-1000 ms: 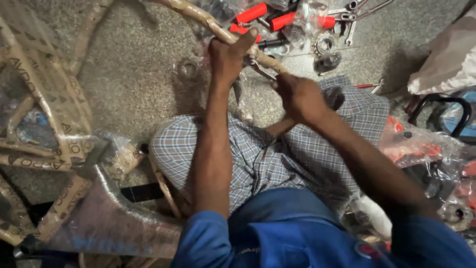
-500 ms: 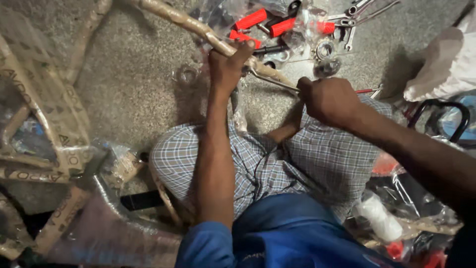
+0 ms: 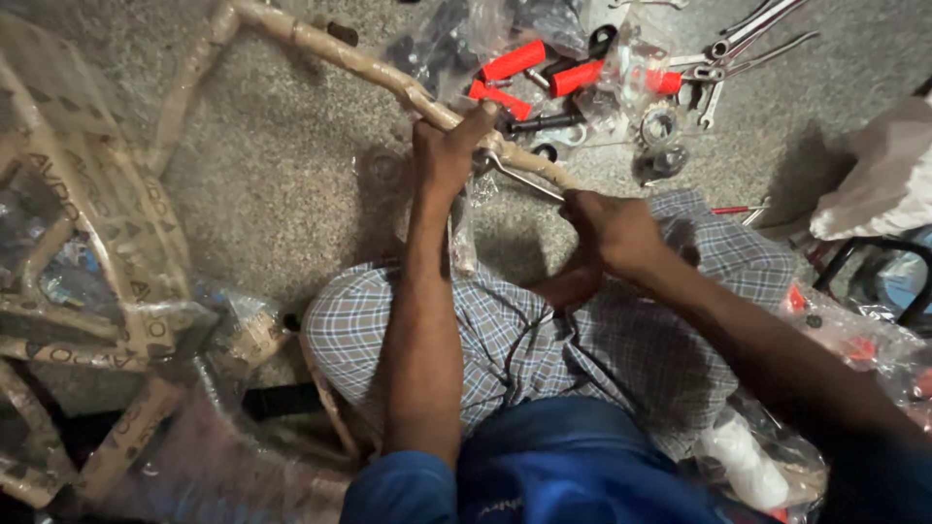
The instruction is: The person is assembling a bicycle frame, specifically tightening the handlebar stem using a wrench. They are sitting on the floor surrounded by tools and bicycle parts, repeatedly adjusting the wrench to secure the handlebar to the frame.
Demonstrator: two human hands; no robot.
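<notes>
While the fingers (image 3: 464, 124) of the left hand (image 3: 449, 155) are wrapped tight around a long tan paper-wrapped metal tube (image 3: 340, 56), the right hand (image 3: 612, 228) is clenched on the near end of a slim silver steel spanner (image 3: 519, 178), whose far end meets the tube just beside the left hand. The tube runs slantwise from the upper left down toward the right hand, passing under the left palm, so the spanner lies between the two hands and close above the person's knees, which are covered by a grey checked cloth (image 3: 524, 340). Beyond the tube, on the speckled grey stone floor (image 3: 282, 175), lie several red plastic handle grips (image 3: 512, 61) among clear plastic bags, and next to them a round metal bearing ring (image 3: 660, 124). Farther to the upper right rests a bundle of silver open-ended wrenches (image 3: 748, 44). At the left edge stands a large frame of tubes bound in tan printed paper and clear film (image 3: 107, 252), well apart from both hands. A white cloth bundle (image 3: 874, 184) sits at the right edge, with a black metal bar (image 3: 854, 254) just below it.
</notes>
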